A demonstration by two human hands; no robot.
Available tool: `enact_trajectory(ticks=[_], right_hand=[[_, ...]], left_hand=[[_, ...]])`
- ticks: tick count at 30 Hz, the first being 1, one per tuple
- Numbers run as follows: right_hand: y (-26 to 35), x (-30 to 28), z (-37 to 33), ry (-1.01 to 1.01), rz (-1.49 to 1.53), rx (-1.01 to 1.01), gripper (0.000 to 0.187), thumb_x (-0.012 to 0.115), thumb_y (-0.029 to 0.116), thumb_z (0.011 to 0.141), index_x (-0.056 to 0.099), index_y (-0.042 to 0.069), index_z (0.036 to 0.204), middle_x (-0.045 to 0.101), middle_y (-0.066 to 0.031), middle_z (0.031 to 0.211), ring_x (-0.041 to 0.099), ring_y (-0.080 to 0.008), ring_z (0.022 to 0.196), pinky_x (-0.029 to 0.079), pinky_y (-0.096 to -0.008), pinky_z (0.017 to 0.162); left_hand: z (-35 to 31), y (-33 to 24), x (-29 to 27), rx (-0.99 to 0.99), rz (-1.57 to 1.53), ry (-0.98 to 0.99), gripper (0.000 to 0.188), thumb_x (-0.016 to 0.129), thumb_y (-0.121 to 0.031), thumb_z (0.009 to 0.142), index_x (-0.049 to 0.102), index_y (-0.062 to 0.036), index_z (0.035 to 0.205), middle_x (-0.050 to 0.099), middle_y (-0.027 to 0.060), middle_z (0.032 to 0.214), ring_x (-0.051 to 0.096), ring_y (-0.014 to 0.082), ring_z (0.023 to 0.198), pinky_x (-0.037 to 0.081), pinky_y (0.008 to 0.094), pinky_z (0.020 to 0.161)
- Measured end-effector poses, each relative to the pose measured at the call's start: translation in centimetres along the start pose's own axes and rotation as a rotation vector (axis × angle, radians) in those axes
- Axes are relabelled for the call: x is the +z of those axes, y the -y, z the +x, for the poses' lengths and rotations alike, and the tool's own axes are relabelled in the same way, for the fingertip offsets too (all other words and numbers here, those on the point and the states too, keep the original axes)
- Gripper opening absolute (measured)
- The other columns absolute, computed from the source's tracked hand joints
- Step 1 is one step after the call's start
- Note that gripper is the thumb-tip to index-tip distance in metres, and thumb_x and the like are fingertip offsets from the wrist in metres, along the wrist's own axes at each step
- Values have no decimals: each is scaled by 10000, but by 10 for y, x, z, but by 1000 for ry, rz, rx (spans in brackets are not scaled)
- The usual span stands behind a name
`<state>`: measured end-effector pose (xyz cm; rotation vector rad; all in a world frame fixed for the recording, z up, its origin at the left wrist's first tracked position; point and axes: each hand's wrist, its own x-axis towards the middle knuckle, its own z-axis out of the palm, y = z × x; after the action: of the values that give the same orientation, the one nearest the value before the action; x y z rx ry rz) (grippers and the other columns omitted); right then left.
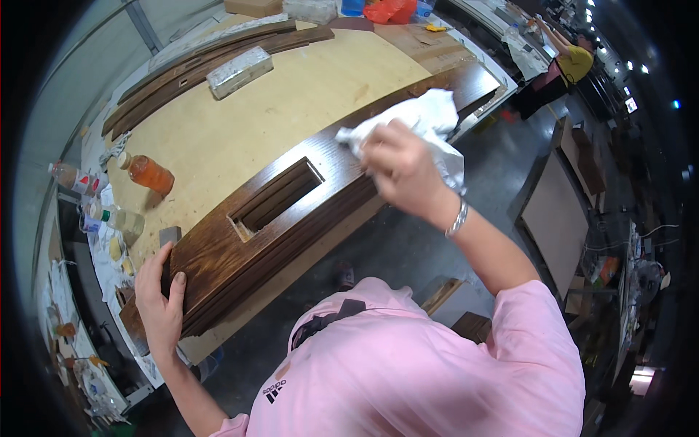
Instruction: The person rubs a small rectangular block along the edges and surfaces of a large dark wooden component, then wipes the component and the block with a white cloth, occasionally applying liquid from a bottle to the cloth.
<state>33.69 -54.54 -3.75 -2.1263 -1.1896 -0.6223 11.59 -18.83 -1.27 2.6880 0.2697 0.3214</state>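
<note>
A long dark-brown wooden board (211,251) with a rectangular cutout lies along the near edge of the worktable. My right hand (397,164) is closed around a crumpled white cloth (435,109), pressed to the board's top face right of the cutout; the hand is slightly blurred. At the board's left end rests my left hand (156,295), its fingers stretched out and the thumb apart, touching the wood. Just beyond those fingertips sits a small grey block (170,234).
An orange-liquid bottle (149,173) and other bottles (122,218) stand at the table's left. Farther back are a wrapped silver block (240,71), dark wood strips (196,76) and a red plastic bag (389,11). Panels (557,226) lean at right; a person in yellow (575,64) works far right.
</note>
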Motion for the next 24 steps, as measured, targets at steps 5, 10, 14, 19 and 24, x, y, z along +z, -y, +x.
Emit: enact_trajectory(ticks=[5, 10, 14, 19, 24], right_hand=[[-5, -10, 4, 78, 332, 158, 29, 681, 25, 752, 671, 0, 761, 595, -95, 747, 597, -261, 711, 489, -338, 644], [-62, -52, 39, -262, 613, 584, 159, 670, 97, 921, 738, -37, 972, 716, -36, 823, 628, -70, 725, 505, -225, 650], [-60, -69, 101, -268, 586, 397, 176, 649, 131, 951, 722, -19, 1009, 707, -49, 914, 638, -80, 763, 511, -225, 674], [-29, 5, 167, 297, 1197, 511, 241, 674, 178, 935, 696, -23, 1065, 711, -46, 940, 647, -87, 830, 523, -225, 730], [10, 60, 210, 411, 1189, 319, 222, 723, 159, 898, 741, -34, 1007, 719, -35, 873, 618, -69, 787, 510, -236, 717]], left_hand=[[2, -1, 0, -7, 21, 6, 427, 624, -218, 909, 585, -66, 1306, 606, 173, 1265, 520, 349, 1202, 360, 412, 1065], [2, -1, -3, -61, 17, -3, 415, 631, -191, 892, 598, -58, 1284, 611, 167, 1258, 519, 340, 1206, 362, 407, 1064], [15, -8, -15, -129, -87, 42, 379, 638, -136, 873, 619, -12, 1230, 656, 167, 1175, 589, 301, 1128, 417, 376, 1011], [91, -53, -14, 33, -389, 23, 420, 652, -76, 837, 601, 49, 1234, 680, 160, 1145, 628, 238, 1097, 450, 347, 981], [162, -40, 14, 100, -640, 13, 300, 706, -121, 851, 669, 41, 1100, 716, 109, 944, 641, 162, 845, 480, 285, 776]])
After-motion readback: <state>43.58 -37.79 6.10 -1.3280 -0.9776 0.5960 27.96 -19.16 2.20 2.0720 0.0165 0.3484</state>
